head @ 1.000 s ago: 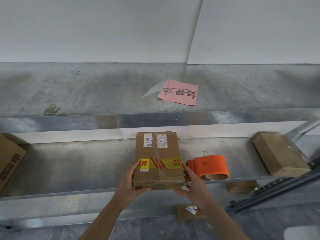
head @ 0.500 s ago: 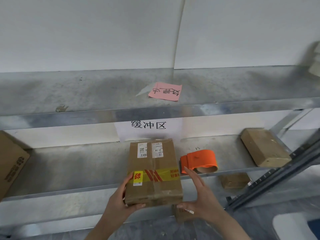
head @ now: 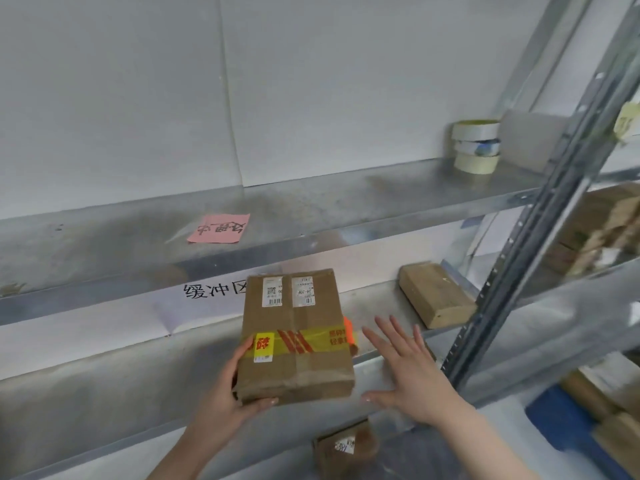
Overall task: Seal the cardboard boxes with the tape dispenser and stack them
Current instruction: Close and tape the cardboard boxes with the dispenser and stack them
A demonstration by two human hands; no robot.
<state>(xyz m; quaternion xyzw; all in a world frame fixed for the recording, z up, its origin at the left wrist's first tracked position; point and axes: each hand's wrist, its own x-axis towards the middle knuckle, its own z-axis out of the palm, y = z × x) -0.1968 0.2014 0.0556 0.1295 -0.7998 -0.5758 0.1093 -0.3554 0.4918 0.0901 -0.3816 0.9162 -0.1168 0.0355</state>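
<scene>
The cardboard box (head: 296, 336), bound by a yellow-and-red printed tape band and bearing 2 white labels at its far end, was held in front of the middle metal shelf (head: 104, 355). The left hand (head: 235, 386) gripped its near left corner, thumb on top. The right hand (head: 403, 367) hung just beside the box's right edge with fingers spread, grasping nothing. An orange tape dispenser (head: 349, 332) peeked out behind the box. Farther right on that shelf lay a wooden block (head: 436, 294). On the upper shelf (head: 346, 202) lay a pink note (head: 220, 229) and 3 stacked tape rolls (head: 476, 147).
</scene>
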